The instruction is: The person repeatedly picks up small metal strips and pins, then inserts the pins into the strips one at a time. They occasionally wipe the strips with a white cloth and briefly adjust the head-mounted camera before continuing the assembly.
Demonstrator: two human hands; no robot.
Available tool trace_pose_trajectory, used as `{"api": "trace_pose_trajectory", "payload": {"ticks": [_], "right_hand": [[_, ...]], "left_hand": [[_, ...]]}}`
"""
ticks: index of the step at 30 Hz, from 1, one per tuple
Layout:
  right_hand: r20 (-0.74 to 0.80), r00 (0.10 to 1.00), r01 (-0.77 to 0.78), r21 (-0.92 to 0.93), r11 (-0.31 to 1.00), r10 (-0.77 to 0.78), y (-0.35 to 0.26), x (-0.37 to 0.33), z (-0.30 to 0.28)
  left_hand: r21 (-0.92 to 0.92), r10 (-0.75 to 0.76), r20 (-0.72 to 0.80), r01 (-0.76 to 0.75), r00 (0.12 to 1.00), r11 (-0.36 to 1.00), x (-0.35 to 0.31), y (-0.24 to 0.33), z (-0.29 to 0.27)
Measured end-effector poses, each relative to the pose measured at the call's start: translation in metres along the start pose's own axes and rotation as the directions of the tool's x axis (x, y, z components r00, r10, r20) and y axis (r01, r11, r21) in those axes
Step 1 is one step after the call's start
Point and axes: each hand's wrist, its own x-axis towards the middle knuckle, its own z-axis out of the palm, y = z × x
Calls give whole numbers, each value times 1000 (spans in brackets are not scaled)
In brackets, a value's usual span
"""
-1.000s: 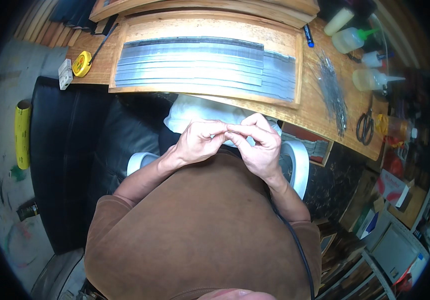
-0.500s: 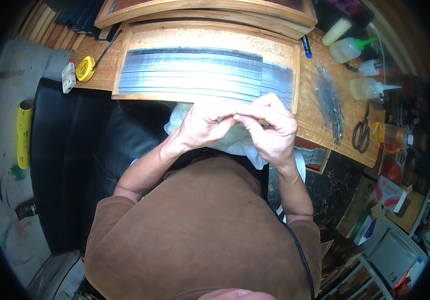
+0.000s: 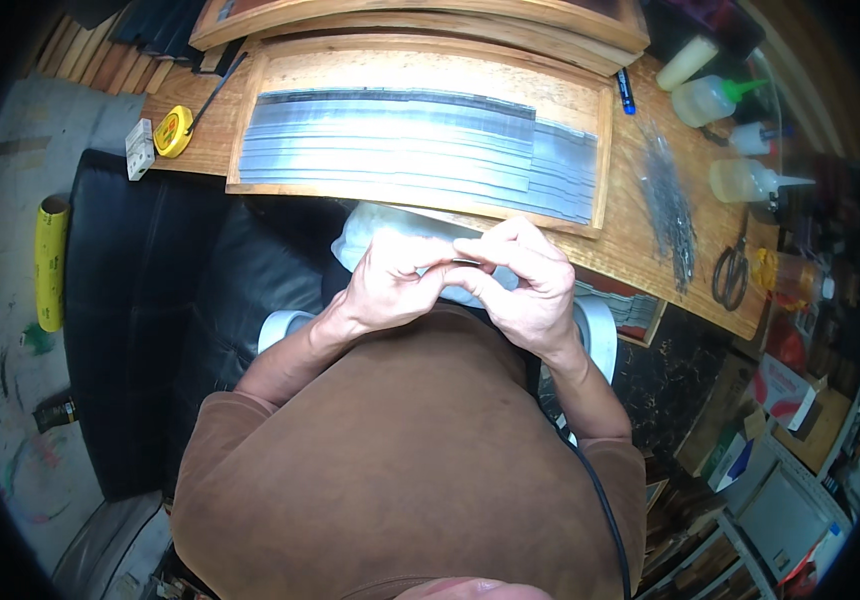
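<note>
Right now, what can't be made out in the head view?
Head view:
Dark sliver between left hand and right hand: they cover most; too small to identify.
White material: hands and brown shirt hide part.
Thin grey pieces: too fine and tangled to count.
Upper wooden frame: cut off by top edge.

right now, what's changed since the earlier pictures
The left hand and right hand went out toward the wooden tray, then back toward the body, fingers still close together; any grasp or release can't be made out. The grey strips, yellow tape measure and scissors stayed in place.
</note>
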Motion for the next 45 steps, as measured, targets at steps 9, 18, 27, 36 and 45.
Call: {"api": "trace_pose_trajectory", "payload": {"ticks": [9,18,27,36,45], "right_hand": [[53,993,-110,115,987,105,11,-7,4],[95,987,-136,109,985,126,8,-6,2],[108,983,-163,156,974,147,7,-11,2],[104,989,-113,109,988,102,8,-13,3],[108,989,-110,114,987,98,9,-14,2]], "left_hand": [[50,-89,12,88,996,995,-18,-5,1],[53,-40,-28,41,999,998,-21,-2,3],[57,-25,-102,31,994,998,-27,2,3],[58,-40,-95,46,995,997,-32,0,5],[57,-25,-89,30,996,998,-32,-2,4]]}}
